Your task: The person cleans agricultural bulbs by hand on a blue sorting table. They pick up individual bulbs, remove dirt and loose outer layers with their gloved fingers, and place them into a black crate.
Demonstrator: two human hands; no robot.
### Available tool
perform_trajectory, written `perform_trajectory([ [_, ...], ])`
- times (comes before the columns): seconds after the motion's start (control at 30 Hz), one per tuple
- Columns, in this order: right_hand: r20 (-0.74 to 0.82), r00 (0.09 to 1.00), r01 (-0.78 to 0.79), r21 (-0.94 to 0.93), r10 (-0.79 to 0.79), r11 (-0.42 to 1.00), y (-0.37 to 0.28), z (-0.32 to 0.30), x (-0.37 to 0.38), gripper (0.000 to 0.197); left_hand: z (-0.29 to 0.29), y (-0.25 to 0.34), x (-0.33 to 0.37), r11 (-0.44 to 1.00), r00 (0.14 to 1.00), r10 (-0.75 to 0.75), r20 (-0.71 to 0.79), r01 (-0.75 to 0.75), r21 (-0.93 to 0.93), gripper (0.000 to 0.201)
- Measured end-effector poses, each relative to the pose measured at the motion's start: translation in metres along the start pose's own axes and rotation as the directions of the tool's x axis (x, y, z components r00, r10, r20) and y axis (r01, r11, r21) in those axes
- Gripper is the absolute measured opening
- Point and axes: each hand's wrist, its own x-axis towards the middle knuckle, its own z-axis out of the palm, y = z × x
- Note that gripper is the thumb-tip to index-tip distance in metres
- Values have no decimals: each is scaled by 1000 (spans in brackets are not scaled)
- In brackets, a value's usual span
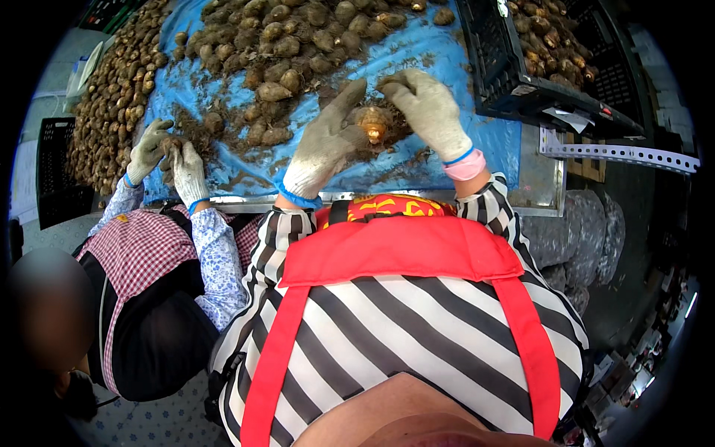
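Note:
Between my two gloved hands, above the blue sheet, is a brown taro corm (374, 125) with a pale orange cut end turned toward me. My left hand (328, 141), in a soiled whitish glove, is closed on its left side, fingers reaching along the far side. My right hand (428, 110), gloved too, is bent over its far right side with fingertips curled together; what they pinch, if anything, is hidden. Dark root fibres and soil lie around the corm. Beyond my hands spreads a heap of hairy brown corms (287, 37).
At my left a co-worker's gloved hands (165, 155) work over the same blue sheet (495, 153). Trimmed corms (119, 89) are piled at the far left beside a black crate (56, 167). Another black crate (514, 93) holding corms stands at right, near a perforated metal bar (625, 155).

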Motion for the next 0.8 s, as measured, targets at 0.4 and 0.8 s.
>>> perform_trajectory([
  [0.4, 409, 911, -229, 372, 63, 899, -3, -2, -25, 41, 4, 16, -2, 989, 995, 20, -98, -5, 149, 68],
  [0.8, 108, 994, -30, -39, 34, 999, -5, -1, -24, 31, -2, 1, -3, 937, 992, 116, -59, -128, -326, 72],
])
